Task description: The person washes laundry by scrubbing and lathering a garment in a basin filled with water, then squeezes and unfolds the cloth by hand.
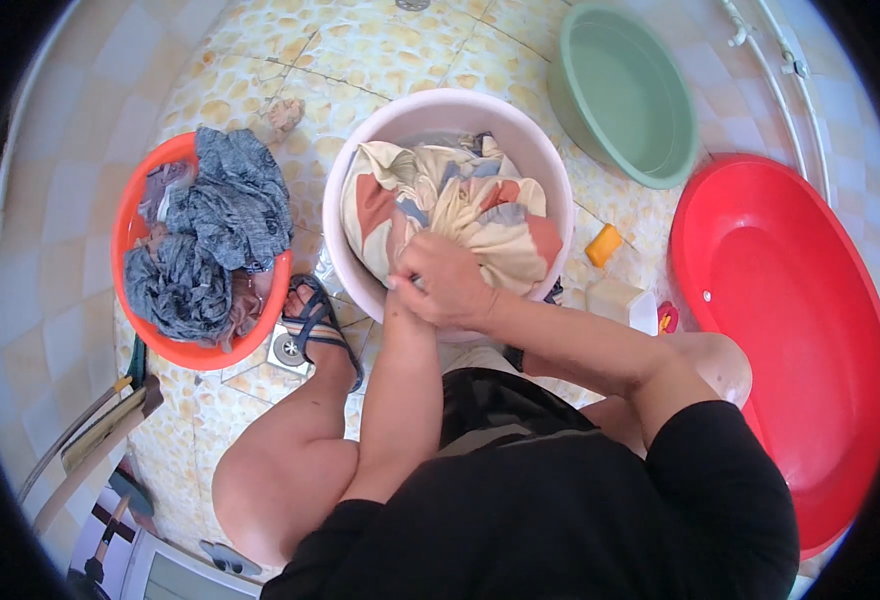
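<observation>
A pale pink basin [343, 150] stands on the floor between my feet. In it lies a bunched cream cloth [505, 245] with rust-orange and grey-blue patches, and a little water shows at the far side. My right hand [443, 280] is closed in a fist on the cloth at the near side of the basin, and folds spread out from it. My left hand [398, 245] is at the same spot, mostly hidden behind the right one, so its fingers cannot be made out. The two wrists cross close together.
At left, an orange basin [125, 285] holds wet dark grey clothes [230, 200]. A green basin [625, 100] sits at the far right, near a large red tub [800, 330]. A yellow-orange block [603, 245] and a white box [622, 305] lie between. A floor drain [288, 348] is beside my left sandal.
</observation>
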Demonstrator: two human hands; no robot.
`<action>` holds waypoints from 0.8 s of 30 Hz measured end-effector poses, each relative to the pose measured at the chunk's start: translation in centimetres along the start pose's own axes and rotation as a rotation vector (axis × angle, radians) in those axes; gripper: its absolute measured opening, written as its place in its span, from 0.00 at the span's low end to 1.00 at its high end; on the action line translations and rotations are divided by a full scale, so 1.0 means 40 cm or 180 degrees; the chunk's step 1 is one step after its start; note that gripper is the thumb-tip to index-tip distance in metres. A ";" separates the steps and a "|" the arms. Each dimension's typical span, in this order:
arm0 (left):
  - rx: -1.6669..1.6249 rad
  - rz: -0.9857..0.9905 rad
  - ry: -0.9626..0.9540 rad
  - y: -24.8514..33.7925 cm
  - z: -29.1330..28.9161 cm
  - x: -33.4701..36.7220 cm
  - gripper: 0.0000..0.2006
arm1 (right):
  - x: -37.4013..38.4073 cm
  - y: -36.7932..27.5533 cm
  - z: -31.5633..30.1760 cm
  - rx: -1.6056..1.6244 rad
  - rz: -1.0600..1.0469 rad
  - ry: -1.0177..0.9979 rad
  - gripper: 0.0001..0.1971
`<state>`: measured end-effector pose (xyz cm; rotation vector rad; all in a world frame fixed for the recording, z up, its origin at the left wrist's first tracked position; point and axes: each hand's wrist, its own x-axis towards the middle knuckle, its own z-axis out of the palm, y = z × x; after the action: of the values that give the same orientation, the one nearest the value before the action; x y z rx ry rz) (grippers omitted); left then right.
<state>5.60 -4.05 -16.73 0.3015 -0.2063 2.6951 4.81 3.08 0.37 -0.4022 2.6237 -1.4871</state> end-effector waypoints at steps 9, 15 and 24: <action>0.0989 -0.0096 0.3069 -0.076 0.241 0.157 0.15 | 0.062 0.177 -0.043 -0.0392 0.1152 0.1121 0.09; 0.5455 -0.0978 0.1755 0.004 0.047 0.042 0.15 | 0.043 0.145 0.010 -0.0641 0.0080 0.0482 0.09; 0.1484 -0.0009 0.2805 0.009 0.186 0.127 0.17 | 0.019 0.089 0.019 -0.0043 0.0328 0.0600 0.07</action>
<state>2.28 -3.79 -8.37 -0.7504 0.6740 2.5634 3.59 3.98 -3.03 -0.1305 2.7499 -1.5449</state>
